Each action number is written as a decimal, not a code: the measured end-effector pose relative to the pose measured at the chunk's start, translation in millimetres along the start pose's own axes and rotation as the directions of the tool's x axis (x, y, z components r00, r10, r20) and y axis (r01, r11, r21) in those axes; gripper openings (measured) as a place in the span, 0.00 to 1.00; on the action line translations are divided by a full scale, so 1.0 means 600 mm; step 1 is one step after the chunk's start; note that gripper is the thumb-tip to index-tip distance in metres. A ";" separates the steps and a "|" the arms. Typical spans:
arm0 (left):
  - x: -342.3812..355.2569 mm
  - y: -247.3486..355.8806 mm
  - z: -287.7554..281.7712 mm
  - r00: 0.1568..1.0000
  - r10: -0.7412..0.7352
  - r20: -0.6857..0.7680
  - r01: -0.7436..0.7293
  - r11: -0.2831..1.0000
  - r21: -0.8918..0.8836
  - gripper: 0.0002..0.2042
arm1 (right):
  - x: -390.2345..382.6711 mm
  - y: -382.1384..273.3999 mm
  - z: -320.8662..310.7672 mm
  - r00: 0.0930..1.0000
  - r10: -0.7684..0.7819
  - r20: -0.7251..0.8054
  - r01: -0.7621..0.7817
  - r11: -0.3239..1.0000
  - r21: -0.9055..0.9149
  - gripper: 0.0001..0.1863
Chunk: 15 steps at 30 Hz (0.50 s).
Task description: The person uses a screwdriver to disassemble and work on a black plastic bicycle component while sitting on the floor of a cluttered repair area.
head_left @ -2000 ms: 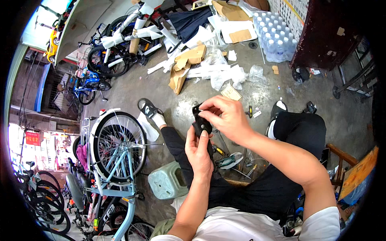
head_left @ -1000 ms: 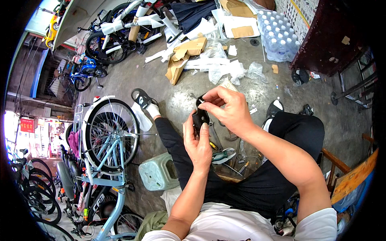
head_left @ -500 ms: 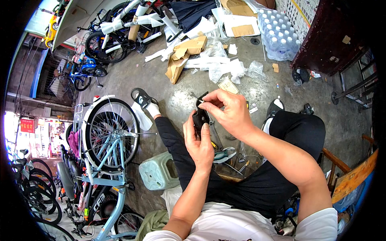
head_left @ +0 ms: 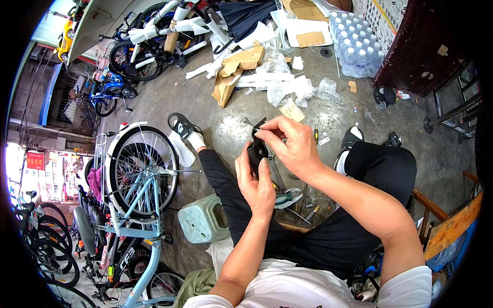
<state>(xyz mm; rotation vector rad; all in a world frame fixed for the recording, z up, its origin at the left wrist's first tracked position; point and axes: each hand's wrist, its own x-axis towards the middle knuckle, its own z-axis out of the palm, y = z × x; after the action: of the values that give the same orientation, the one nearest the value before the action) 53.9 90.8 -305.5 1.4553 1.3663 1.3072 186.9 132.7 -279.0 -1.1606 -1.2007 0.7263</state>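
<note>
Unmoved, hands [head_left: 277,164] hide black part [head_left: 257,150].

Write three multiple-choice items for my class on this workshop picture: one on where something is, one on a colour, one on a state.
1. Where does the pale green plastic can lie?
A. on the floor by the person's left leg
B. on the wooden chair
C. among the water bottles

2. What colour is the frame of the nearest bicycle?
A. red
B. light blue
C. black

3. What is the left hand doing?
A. resting open on the knee
B. gripping the small black part
C. holding a cardboard box

Answers:
1 A, the can lies on the concrete beside the left trouser leg.
2 B, its tubes are light blue.
3 B, the left hand grips the part from below while the right hand pinches its top.
</note>
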 end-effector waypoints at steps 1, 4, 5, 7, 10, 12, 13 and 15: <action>0.000 0.000 0.000 1.000 0.000 0.000 0.000 1.000 0.000 0.22 | 0.000 -0.001 -0.001 1.000 0.000 0.000 0.000 1.000 0.000 0.09; 0.002 -0.004 0.000 0.999 0.032 -0.011 -0.031 0.998 0.046 0.22 | 0.000 -0.003 -0.002 0.999 0.023 0.029 -0.022 0.999 -0.034 0.10; 0.003 -0.006 -0.001 0.996 0.093 -0.002 -0.092 0.989 0.113 0.21 | 0.000 -0.004 -0.002 1.000 0.009 0.029 -0.007 0.997 -0.075 0.11; 0.005 -0.007 -0.001 0.988 0.153 0.013 -0.153 0.972 0.179 0.21 | -0.001 -0.005 0.000 1.000 -0.004 0.029 0.007 0.993 -0.114 0.12; 0.007 -0.003 0.003 0.970 0.242 0.015 -0.236 0.932 0.274 0.21 | -0.002 0.001 0.001 0.998 0.051 0.044 -0.043 0.987 -0.154 0.13; 0.007 0.001 0.007 0.971 0.239 0.017 -0.232 0.920 0.316 0.21 | -0.004 0.005 0.000 0.999 0.040 0.030 -0.034 0.984 -0.177 0.13; 0.008 -0.001 0.005 0.971 0.240 0.017 -0.233 0.919 0.319 0.21 | -0.005 0.003 0.001 0.999 0.039 0.030 -0.034 0.984 -0.174 0.13; 0.009 -0.008 0.002 0.965 0.261 0.004 -0.247 0.908 0.338 0.21 | -0.007 -0.003 0.002 0.989 0.106 0.106 -0.093 0.988 -0.124 0.12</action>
<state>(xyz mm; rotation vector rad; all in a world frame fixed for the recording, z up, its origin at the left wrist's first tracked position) 53.6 96.8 -309.1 1.9009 1.5218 1.3135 184.4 128.6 -278.6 -1.2999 -1.3016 0.8133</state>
